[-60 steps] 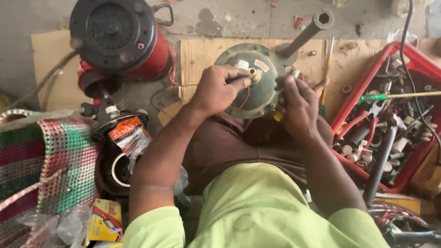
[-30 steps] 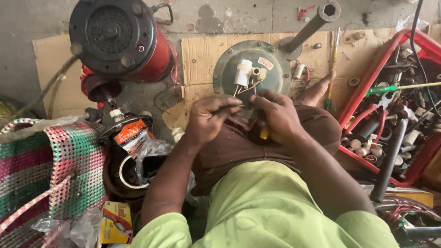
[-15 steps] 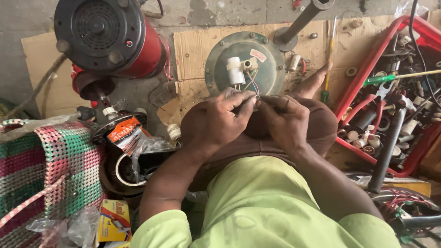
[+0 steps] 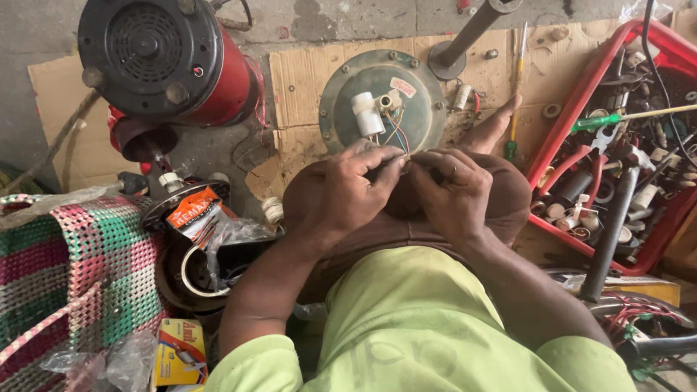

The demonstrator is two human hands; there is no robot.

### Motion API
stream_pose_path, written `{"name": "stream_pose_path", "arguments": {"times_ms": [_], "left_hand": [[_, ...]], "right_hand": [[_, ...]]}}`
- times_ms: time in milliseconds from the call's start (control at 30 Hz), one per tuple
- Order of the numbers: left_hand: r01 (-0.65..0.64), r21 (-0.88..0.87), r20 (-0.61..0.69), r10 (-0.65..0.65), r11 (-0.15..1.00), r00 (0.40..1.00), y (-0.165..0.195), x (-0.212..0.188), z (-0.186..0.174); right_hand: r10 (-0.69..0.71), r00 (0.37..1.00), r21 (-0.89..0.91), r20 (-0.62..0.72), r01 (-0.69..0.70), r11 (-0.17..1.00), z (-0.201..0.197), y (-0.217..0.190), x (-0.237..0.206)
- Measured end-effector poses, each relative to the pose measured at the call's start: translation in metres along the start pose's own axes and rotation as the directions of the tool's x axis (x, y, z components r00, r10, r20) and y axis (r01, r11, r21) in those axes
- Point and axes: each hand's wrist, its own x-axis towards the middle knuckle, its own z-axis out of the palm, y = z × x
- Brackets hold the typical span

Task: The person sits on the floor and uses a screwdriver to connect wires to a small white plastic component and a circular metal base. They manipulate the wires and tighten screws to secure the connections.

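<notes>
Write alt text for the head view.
Left hand and right hand meet over the lap, pinching thin wires that lead from a round grey motor plate on cardboard. A red motor sits left, a red parts crate right.

Round motor plate (image 4: 377, 87): dull grey-green metal, scuffed, carrying a smooth white plastic cylinder (image 4: 367, 115) and thin plastic-coated wires (image 4: 396, 131). It is lying on rough, creased brown cardboard (image 4: 305, 80) over a matt, stained concrete floor (image 4: 348, 18). Red motor casing (image 4: 225, 80) is showing glossy paint; red crate (image 4: 581, 94) looking like smooth plastic. Woven bag (image 4: 72, 276): coarse plastic mesh.
</notes>
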Motion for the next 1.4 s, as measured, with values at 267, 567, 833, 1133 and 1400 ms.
{"name": "stream_pose_path", "arguments": {"times_ms": [267, 567, 833, 1133, 1400], "left_hand": [[0.013, -0.013, 0.029, -0.013, 1.000, 0.999, 0.002, 0.003, -0.001], [0.007, -0.050, 0.041, -0.005, 0.999, 0.999, -0.002, 0.004, -0.001], [0.076, -0.067, 0.058, -0.072, 0.995, 0.996, -0.016, -0.009, 0.002], [0.128, -0.090, 0.037, -0.126, 0.988, 0.991, -0.030, -0.015, 0.006], [0.159, -0.057, 0.033, -0.157, 0.986, 0.987, -0.029, -0.011, 0.007]], "right_hand": [[-0.132, 0.991, -0.015, 0.021, 0.132, 0.991, -0.004, -0.004, 0.004], [-0.404, 0.906, -0.007, 0.124, 0.408, 0.913, -0.007, 0.008, 0.020], [-0.173, 0.968, -0.030, 0.181, 0.181, 0.983, 0.004, 0.034, 0.011], [0.708, 0.467, 0.349, 0.530, -0.881, 0.319, 0.005, 0.038, 0.042], [-0.220, 0.971, -0.083, 0.092, 0.227, 0.970, -0.020, 0.027, 0.014]]}}
